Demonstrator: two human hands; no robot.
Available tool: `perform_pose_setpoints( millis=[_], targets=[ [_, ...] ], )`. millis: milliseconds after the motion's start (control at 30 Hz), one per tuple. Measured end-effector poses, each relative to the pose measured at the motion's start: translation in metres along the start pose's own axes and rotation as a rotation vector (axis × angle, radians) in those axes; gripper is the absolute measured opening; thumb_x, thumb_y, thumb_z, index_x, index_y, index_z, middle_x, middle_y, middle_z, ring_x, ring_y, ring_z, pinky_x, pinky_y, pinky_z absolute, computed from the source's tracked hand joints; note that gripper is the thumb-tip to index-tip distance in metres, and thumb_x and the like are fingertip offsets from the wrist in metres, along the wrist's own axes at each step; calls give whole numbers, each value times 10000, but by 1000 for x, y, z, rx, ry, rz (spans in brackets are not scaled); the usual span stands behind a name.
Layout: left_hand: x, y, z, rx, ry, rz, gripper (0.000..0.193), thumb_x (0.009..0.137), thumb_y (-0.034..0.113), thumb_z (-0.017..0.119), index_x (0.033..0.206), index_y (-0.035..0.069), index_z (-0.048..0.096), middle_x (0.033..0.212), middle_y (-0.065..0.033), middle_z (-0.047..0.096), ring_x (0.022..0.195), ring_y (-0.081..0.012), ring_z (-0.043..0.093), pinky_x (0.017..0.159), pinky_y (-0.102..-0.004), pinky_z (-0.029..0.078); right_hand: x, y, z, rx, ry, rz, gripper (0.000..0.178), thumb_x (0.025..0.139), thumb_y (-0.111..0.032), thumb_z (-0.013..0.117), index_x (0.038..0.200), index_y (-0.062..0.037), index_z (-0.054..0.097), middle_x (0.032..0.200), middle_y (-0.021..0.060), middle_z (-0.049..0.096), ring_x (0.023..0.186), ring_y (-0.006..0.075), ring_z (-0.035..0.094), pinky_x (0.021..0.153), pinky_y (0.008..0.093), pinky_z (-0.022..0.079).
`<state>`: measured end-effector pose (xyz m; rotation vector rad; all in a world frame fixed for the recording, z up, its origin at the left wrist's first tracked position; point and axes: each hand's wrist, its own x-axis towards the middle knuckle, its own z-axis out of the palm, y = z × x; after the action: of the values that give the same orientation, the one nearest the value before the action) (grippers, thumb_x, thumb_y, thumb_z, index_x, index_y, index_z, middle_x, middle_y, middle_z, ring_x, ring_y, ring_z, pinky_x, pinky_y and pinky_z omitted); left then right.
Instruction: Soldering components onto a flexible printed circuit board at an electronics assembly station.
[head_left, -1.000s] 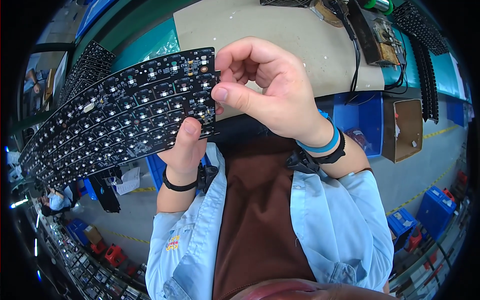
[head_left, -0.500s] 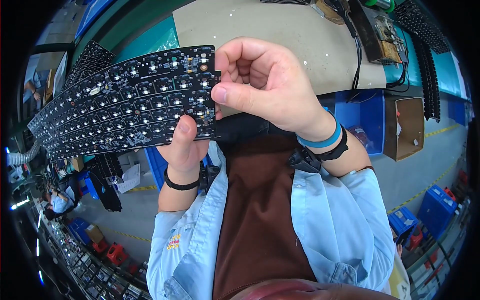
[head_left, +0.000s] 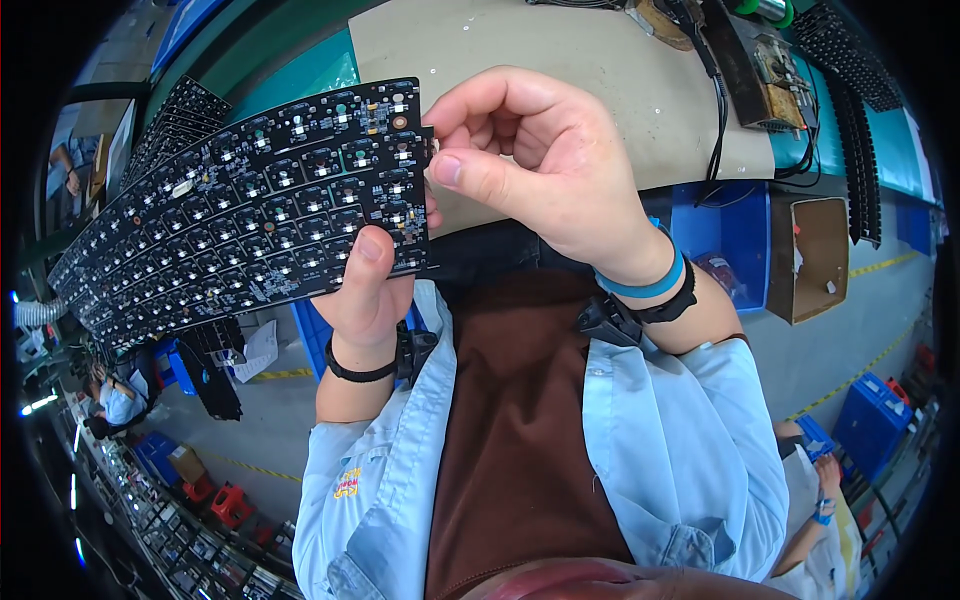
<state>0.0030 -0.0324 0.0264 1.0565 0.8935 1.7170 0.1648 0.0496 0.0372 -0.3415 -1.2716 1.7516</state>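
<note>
A long black keyboard circuit board (head_left: 250,205), dotted with rows of small white components, is tilted up in front of me on the left. My left hand (head_left: 365,290) grips its lower right corner, thumb on the face and the other fingers hidden behind. Beside the board's right edge, my right hand (head_left: 545,165) is curled, with thumb and index finger close together at a small connector (head_left: 431,148) there. Whether anything tiny sits between those fingertips cannot be made out. One more right fingertip shows lower, by the same edge.
Beyond my hands lies a beige-topped workbench (head_left: 600,60) with a metal fixture (head_left: 765,85) and black cables (head_left: 715,130). More black boards (head_left: 840,50) are at the far right. A blue bin (head_left: 715,235) and cardboard box (head_left: 808,255) stand right. Another person's arm (head_left: 815,515) shows lower right.
The board has shifted slightly left, its right end a little higher and its left end lower. My right thumb has drawn off the board's face. Another person's arm has appeared at lower right.
</note>
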Motion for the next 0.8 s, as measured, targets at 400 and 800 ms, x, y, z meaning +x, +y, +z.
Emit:
perform_pose_setpoints(
  millis=[400, 800],
  targets=[
    [-2, 0, -3, -2, -29, 10, 552, 867, 237, 711, 1290, -51, 504, 1119, -180, 649, 919, -232, 671, 776, -341, 586, 0, 3, 6, 4, 48, -40, 180, 878, 17, 662, 1048, 37, 606, 831, 51, 661, 735, 103, 665, 686, 221, 537],
    [-4, 2, -6, -11, -23, -12, 556, 861, 241, 724, 1289, -42, 510, 1139, -176, 655, 955, -240, 676, 794, -346, 588, -1, 6, 7, -33, 48, -41, 197, 878, 6, 674, 1061, 25, 605, 852, 38, 654, 752, 85, 658, 704, 206, 524]
  ],
)
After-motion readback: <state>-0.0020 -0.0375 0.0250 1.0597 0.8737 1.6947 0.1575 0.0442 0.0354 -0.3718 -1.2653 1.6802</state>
